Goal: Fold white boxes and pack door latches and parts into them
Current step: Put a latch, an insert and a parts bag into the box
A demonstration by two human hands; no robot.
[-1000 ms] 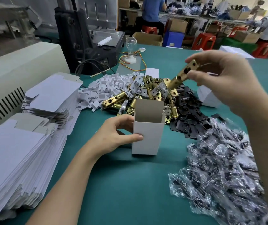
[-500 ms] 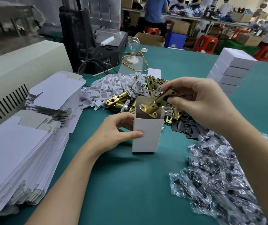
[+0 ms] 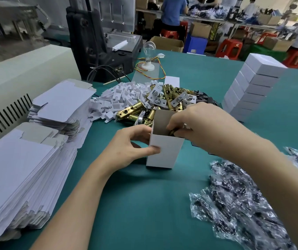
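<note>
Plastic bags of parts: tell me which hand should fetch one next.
Probably the right hand, once it releases the latch into the white box. The plastic bags lie on its side, and the left hand grips the box.

Clear bulb (image 3: 149, 47) beside black machine (image 3: 90, 42), red stools (image 3: 230, 48) far behind

Table (image 3: 144, 204): plain teal-green, no pattern. Upright box (image 3: 164, 152): white outside, dull grey-brown inside, as are the flat blanks (image 3: 18, 168); stacked boxes (image 3: 253, 87) and plastic inserts (image 3: 121, 94) plain white. Latches (image 3: 168, 98): brass-gold with silver faceplates; bags (image 3: 238, 204): clear glinting film over black parts; wire (image 3: 160, 69): yellow, red and green strands; stools (image 3: 229, 48): red; crate (image 3: 195, 45): blue; press (image 3: 90, 42): black; machine housing (image 3: 36, 69): cream with a row of dark slots.
</note>
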